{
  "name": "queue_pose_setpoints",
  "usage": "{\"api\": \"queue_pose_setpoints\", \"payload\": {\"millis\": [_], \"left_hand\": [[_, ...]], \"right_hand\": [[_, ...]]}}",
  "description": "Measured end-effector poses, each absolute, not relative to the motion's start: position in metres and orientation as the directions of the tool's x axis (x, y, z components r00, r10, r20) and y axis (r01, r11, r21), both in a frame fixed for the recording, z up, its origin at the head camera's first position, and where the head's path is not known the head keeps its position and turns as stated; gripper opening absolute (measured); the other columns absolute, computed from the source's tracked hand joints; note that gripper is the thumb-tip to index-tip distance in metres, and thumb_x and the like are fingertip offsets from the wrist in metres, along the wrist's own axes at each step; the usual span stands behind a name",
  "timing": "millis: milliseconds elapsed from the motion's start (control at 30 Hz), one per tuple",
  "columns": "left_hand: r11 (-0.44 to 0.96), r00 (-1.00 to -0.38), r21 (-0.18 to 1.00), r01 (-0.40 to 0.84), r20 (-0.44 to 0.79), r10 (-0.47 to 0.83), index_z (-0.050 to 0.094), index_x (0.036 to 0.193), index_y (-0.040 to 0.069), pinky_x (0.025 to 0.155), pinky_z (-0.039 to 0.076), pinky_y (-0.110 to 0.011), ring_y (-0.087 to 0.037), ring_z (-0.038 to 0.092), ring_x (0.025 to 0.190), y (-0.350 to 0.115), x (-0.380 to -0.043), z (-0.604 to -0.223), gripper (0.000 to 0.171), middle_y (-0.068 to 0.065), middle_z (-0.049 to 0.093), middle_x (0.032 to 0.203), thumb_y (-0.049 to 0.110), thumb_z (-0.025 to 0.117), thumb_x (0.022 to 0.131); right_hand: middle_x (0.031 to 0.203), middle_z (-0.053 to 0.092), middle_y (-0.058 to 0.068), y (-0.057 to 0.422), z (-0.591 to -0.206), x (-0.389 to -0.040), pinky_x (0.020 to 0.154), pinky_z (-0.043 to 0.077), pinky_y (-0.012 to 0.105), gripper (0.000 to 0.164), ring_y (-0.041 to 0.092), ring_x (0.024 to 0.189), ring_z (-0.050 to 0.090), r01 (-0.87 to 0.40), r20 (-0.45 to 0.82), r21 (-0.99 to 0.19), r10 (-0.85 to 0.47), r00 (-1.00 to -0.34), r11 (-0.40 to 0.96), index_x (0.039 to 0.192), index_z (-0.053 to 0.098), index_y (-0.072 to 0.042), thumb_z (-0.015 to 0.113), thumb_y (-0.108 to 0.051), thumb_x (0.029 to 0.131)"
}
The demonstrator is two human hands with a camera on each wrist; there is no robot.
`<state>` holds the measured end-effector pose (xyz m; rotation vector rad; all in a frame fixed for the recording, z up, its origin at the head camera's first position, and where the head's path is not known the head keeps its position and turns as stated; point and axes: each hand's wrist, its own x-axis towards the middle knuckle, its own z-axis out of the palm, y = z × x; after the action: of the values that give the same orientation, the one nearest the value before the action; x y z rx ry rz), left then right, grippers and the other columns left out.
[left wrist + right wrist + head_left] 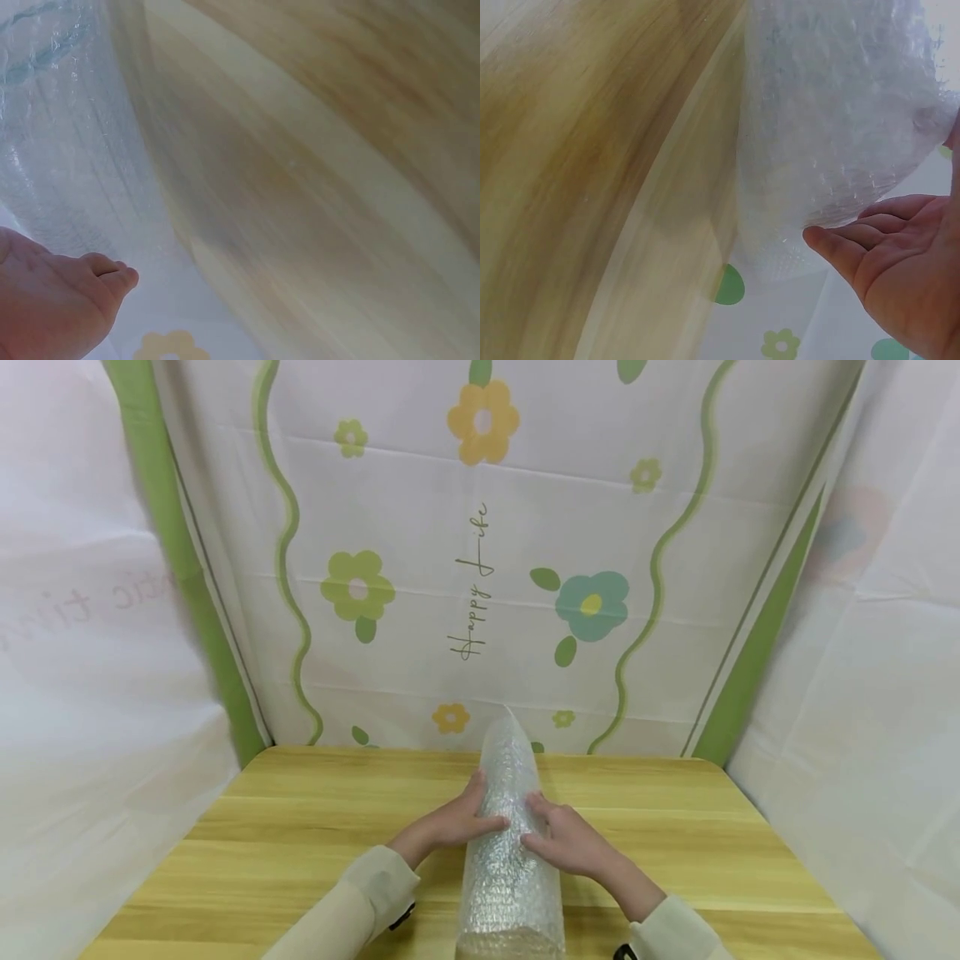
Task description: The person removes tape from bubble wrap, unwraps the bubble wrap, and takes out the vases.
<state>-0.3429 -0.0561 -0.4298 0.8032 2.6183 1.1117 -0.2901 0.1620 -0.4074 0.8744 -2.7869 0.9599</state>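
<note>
A clear, silvery bubble-wrap roll (512, 868) lies midway across the pale yellow wood-grain worktop (315, 814), flanked by the left hand (459, 817) and right hand (568, 839), both touching it, thumbs spread from fingers. Uneven pressure could skew or crush the light roll. Its long axis runs near to far, peaked end towards the white flower-printed curtain (412, 502).
</note>
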Motion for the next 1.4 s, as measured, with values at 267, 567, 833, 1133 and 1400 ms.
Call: {"api": "queue_pose_setpoints", "payload": {"millis": [267, 567, 833, 1133, 1400], "left_hand": [[0.569, -0.834, 0.716, 0.405, 0.034, 0.551, -0.014, 0.139, 0.007, 0.103, 0.008, -0.044, -0.023, -0.006, 0.13, -0.054, -0.342, -0.43, 0.104, -0.008, -0.018, 0.143, 0.062, 0.049, 0.077], [0.569, -0.838, 0.719, 0.4, 0.034, 0.545, -0.013, 0.14, 0.009, 0.103, 0.008, -0.045, -0.024, -0.007, 0.131, -0.054, -0.344, -0.429, 0.103, -0.007, -0.016, 0.143, 0.062, 0.049, 0.077], [0.561, -0.837, 0.727, 0.397, 0.035, 0.546, -0.012, 0.139, 0.006, 0.102, 0.008, -0.046, -0.024, -0.007, 0.13, -0.053, -0.343, -0.431, 0.103, -0.01, -0.015, 0.144, 0.061, 0.05, 0.077], [0.558, -0.838, 0.729, 0.395, 0.038, 0.544, -0.012, 0.139, 0.007, 0.102, 0.009, -0.047, -0.026, -0.005, 0.13, -0.055, -0.341, -0.435, 0.102, -0.01, -0.015, 0.144, 0.06, 0.05, 0.078], [0.579, -0.841, 0.712, 0.398, 0.031, 0.54, -0.014, 0.139, 0.006, 0.102, 0.009, -0.046, -0.025, -0.006, 0.13, -0.056, -0.341, -0.433, 0.103, -0.01, -0.016, 0.143, 0.062, 0.048, 0.078]], "right_hand": [[0.138, 0.021, 0.021, 0.17, -0.408, -0.289, 0.093, 0.033, 0.041, 0.071, 0.034, 0.117, 0.037, -0.501, 0.208, -0.632, -0.493, -0.845, 0.592, 0.135, 0.028, 0.004, 0.052, -0.042, 0.086], [0.14, 0.017, 0.021, 0.173, -0.41, -0.292, 0.093, 0.032, 0.042, 0.075, 0.037, 0.12, 0.033, -0.484, 0.196, -0.675, -0.497, -0.845, 0.557, 0.136, 0.022, 0.005, 0.052, -0.042, 0.086], [0.14, 0.017, 0.023, 0.172, -0.407, -0.294, 0.095, 0.03, 0.044, 0.075, 0.037, 0.122, 0.028, -0.493, 0.204, -0.664, -0.498, -0.843, 0.563, 0.135, 0.022, 0.007, 0.052, -0.041, 0.086], [0.137, 0.027, 0.023, 0.162, -0.406, -0.308, 0.092, 0.033, 0.047, 0.072, 0.042, 0.117, 0.035, -0.442, 0.225, -0.678, -0.406, -0.885, 0.587, 0.134, 0.027, 0.008, 0.054, -0.039, 0.086], [0.136, 0.029, 0.024, 0.147, -0.401, -0.316, 0.096, 0.029, 0.046, 0.078, 0.036, 0.122, 0.031, -0.366, 0.233, -0.7, -0.288, -0.929, 0.614, 0.133, 0.03, 0.008, 0.059, -0.042, 0.081]]}}
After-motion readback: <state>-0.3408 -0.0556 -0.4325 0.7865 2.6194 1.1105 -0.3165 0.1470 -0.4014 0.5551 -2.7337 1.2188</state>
